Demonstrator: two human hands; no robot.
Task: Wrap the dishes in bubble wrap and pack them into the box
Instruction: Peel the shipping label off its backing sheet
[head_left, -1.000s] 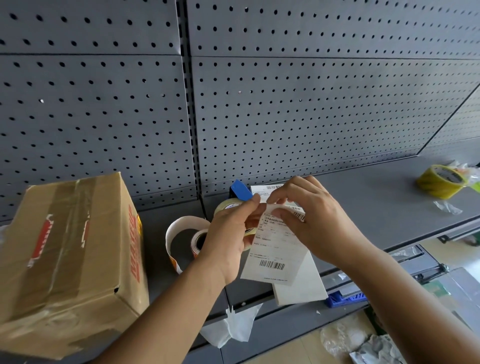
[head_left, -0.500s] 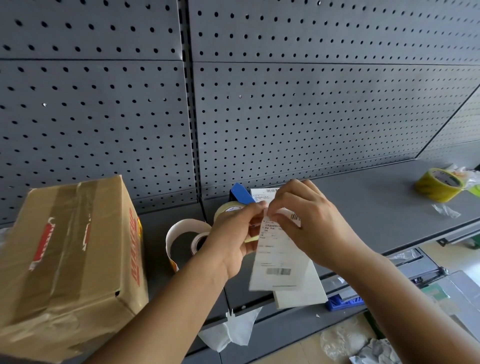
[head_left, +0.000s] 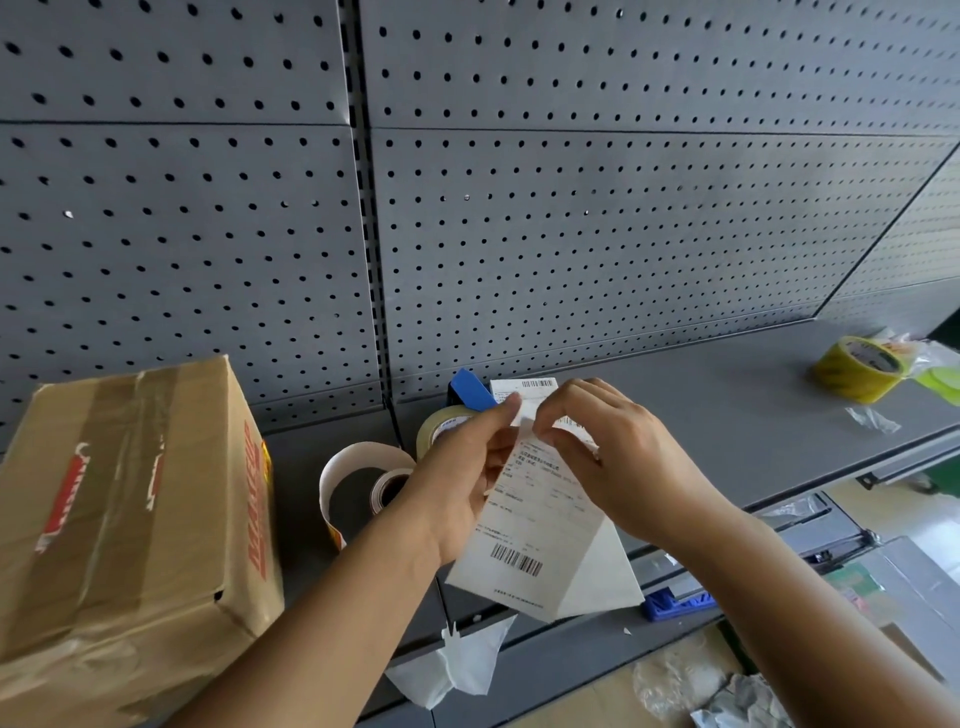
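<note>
Low in the middle of the picture, my left hand (head_left: 457, 483) and my right hand (head_left: 623, 467) each pinch the top of the label (head_left: 519, 545). It has peeled a bit more off the white backing paper (head_left: 602, 577) than a moment ago. The box (head_left: 130, 493) sits taped shut at the lower left and I see no dishes, so I think only the sticker is left to do.

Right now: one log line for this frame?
left hand: pinches label top | right hand: pinches label top | box: taped, on shelf
</note>
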